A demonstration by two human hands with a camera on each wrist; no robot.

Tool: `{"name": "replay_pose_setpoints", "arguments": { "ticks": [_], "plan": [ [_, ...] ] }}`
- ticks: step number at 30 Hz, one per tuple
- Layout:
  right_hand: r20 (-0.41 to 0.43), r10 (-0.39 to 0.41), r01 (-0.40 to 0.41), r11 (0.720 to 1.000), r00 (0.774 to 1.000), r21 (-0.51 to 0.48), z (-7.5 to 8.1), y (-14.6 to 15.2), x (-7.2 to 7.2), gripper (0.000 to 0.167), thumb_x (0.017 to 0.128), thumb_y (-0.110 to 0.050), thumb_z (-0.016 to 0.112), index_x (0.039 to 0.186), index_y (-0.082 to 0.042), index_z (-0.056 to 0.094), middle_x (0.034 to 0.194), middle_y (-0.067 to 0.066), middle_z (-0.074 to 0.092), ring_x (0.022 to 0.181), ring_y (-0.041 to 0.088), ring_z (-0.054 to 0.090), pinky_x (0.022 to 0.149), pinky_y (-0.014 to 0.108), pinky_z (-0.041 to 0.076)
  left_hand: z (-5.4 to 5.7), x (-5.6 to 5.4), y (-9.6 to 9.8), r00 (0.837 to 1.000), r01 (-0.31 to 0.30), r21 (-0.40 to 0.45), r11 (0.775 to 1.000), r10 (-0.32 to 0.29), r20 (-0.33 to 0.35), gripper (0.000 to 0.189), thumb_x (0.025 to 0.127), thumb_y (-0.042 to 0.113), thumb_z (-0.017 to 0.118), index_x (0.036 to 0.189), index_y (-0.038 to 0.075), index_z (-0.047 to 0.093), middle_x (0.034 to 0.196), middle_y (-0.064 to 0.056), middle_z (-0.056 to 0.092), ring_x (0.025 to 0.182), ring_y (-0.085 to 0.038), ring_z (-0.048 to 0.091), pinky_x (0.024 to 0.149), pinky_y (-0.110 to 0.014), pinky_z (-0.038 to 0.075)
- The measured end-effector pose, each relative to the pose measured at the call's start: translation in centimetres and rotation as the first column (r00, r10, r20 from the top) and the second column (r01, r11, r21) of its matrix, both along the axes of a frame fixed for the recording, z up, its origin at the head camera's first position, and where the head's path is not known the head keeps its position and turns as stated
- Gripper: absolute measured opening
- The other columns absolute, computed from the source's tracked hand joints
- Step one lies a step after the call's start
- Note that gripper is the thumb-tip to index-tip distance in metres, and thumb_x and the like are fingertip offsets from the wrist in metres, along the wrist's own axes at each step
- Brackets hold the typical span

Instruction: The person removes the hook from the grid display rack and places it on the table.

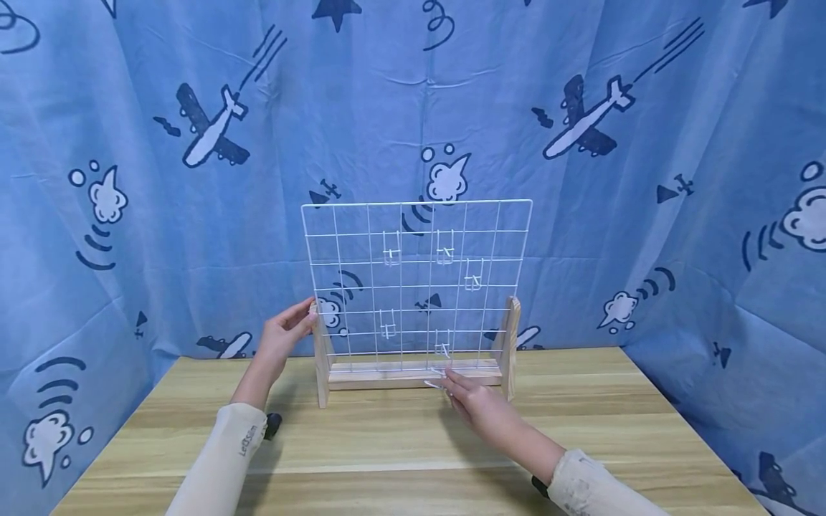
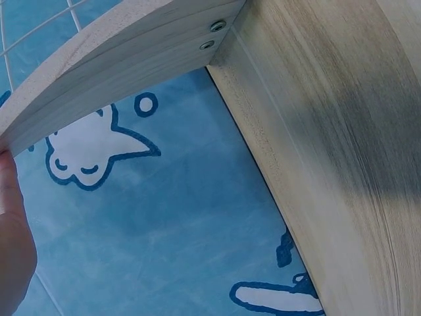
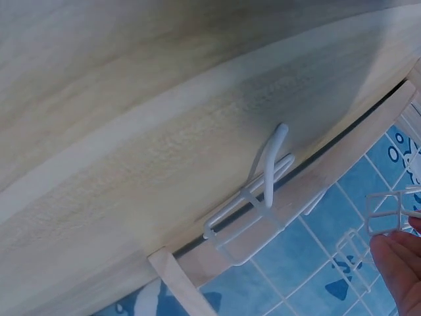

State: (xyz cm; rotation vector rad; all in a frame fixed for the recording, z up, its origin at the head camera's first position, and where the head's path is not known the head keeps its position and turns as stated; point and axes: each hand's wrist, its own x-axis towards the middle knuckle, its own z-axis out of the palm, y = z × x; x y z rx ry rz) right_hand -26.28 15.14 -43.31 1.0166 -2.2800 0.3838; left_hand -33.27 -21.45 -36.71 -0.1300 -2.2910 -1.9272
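left hand (image 1: 279,342) grips a wooden post (image 1: 321,369), right hand (image 1: 482,407) pinches a white hook (image 1: 433,384).

tbl (image 1: 361,444) | lt wood, streaky grain | on top: wood stand (image 1: 387,383), upright

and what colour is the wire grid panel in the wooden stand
White; the wire grid panel shows best in the head view.

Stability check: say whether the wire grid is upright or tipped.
Upright: the wire grid rises between wooden posts standing on the table.
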Motion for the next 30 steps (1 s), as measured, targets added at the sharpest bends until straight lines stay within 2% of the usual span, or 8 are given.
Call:
{"name": "replay_pose_setpoints", "arguments": {
  "ticks": [5,9,17,25,30],
  "plan": [
    [0.068,-0.027,0.023,0.998,0.997,0.058,-0.10,0.06,0.04,0.032,0.083,0.001,0.071,0.114,0.005,0.067,0.116,0.025,0.064,0.096,0.036,0.067,0.074,0.037,0.059,0.02,0.09,0.07,1.000,0.004,0.000,1.000,-0.004,0.003,0.057,0.094,0.035,0.063,0.144,0.016,0.045,0.147,-0.008,0.045,0.132,-0.025,0.044,0.105,-0.036,0.043],
    [0.126,-0.046,0.034,0.994,0.991,0.101,-0.05,0.06,0.19,0.030,0.084,0.001,0.070,0.114,0.006,0.067,0.115,0.024,0.065,0.096,0.034,0.067,0.073,0.036,0.059,0.04,0.20,0.16,1.000,0.007,-0.001,1.000,-0.007,0.002,0.056,0.094,0.034,0.062,0.144,0.016,0.046,0.146,-0.009,0.045,0.132,-0.026,0.044,0.106,-0.037,0.043],
    [0.173,-0.077,0.050,0.987,0.982,0.153,0.01,-0.18,0.31,0.025,0.086,0.000,0.068,0.110,0.005,0.068,0.116,0.020,0.065,0.086,0.029,0.070,0.066,0.033,0.060,0.01,-0.02,0.27,1.000,0.008,0.005,1.000,-0.008,0.010,0.057,0.094,0.035,0.063,0.144,0.016,0.045,0.146,-0.009,0.046,0.132,-0.026,0.044,0.106,-0.038,0.043],
    [0.193,-0.100,0.058,0.975,0.976,0.212,-0.25,-0.30,0.54,0.027,0.087,0.000,0.066,0.113,0.008,0.066,0.119,0.026,0.062,0.082,0.036,0.069,0.066,0.039,0.060,-0.26,-0.12,0.11,1.000,0.002,-0.006,1.000,-0.002,0.019,0.059,0.093,0.037,0.064,0.145,0.017,0.045,0.146,-0.007,0.045,0.132,-0.025,0.045,0.105,-0.039,0.043],
    [0.222,-0.122,0.070,0.971,0.968,0.229,-0.30,-0.40,0.51,0.027,0.087,0.000,0.065,0.112,0.009,0.065,0.120,0.030,0.060,0.086,0.040,0.068,0.070,0.042,0.060,-0.15,-0.19,0.02,1.000,0.009,0.015,1.000,-0.009,0.020,0.059,0.092,0.037,0.064,0.145,0.017,0.045,0.146,-0.008,0.045,0.131,-0.026,0.044,0.107,-0.041,0.042]
  ]
}}
